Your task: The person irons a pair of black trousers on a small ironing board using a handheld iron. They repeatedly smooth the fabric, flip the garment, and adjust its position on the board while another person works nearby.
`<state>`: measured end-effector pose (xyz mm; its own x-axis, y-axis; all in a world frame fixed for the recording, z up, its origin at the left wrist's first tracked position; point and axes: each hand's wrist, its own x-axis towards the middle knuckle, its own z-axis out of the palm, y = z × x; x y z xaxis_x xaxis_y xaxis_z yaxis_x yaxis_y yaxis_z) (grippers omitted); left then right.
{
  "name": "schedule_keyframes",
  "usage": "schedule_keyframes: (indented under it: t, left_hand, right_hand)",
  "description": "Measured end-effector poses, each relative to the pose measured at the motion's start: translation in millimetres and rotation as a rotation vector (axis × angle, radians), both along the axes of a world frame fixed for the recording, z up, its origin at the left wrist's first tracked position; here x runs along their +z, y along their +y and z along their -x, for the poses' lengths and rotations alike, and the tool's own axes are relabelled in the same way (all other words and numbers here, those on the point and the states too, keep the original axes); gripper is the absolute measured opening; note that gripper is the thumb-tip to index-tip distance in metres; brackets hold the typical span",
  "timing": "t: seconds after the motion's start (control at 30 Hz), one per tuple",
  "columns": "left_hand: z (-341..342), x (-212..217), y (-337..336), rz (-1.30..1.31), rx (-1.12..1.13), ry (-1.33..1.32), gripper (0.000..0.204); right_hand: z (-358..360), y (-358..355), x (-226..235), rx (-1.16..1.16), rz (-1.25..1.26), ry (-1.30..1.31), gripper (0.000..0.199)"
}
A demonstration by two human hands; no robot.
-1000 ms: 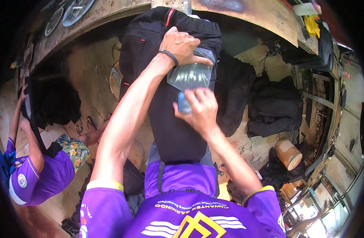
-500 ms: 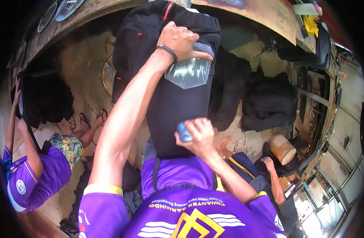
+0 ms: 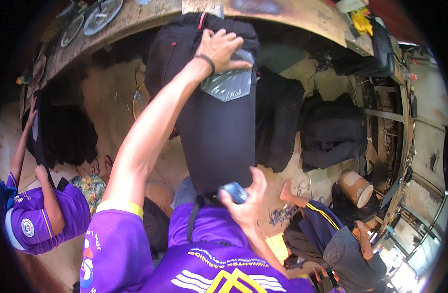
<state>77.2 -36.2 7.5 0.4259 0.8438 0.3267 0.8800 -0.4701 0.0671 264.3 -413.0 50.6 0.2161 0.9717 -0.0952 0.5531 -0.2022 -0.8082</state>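
Note:
Black trousers (image 3: 216, 141) lie stretched lengthwise in front of me, from the wooden bench edge down to my lap. A clear, shiny plastic piece in the shape of a pocket (image 3: 227, 86) lies flat on them near the waistband. My left hand (image 3: 222, 51) presses on its upper part with fingers spread and thumb pointing right. Close to my lap, my right hand (image 3: 246, 198) holds a small blue-grey block (image 3: 235, 193) against the thumb side, its other fingers lifted away. The block's exact kind does not show.
Folded black garments (image 3: 334, 129) are piled on the floor to the right, near a round wooden stool (image 3: 356, 189). A curved wooden bench (image 3: 302, 22) runs across the far side. One person (image 3: 48, 215) works at far left; another (image 3: 351, 249) sits at lower right.
My right hand has come nearer my lap and turned, its fingers spreading off the block. My left hand stays on the plastic piece. The person at lower right has shifted.

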Motion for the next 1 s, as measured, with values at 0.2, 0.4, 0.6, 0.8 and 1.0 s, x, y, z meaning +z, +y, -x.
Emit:
schedule_keyframes:
  t: [0.2,0.4,0.6,0.8,1.0]
  left_hand:
    - [-65,11,-45,0.226,0.264,-0.096,0.072]
    - [-41,12,-168,0.373,0.268,-0.356,0.071]
    - [-23,7,-154,0.132,0.217,-0.299,0.052]
    - [-7,-6,-62,-0.087,0.157,-0.040,0.042]
    - [-8,-32,-176,0.048,0.230,-0.351,0.043]
  right_hand:
    - [-68,-68,-59,0.094,0.589,0.688,0.058]
    - [-112,-147,-32,0.187,0.743,0.122,0.064]
    - [-103,-106,5,0.238,0.632,0.219,0.056]
    - [-71,-57,24,0.248,0.212,0.110,0.051]
    - [-119,-133,11,0.260,0.680,-0.068,0.067]
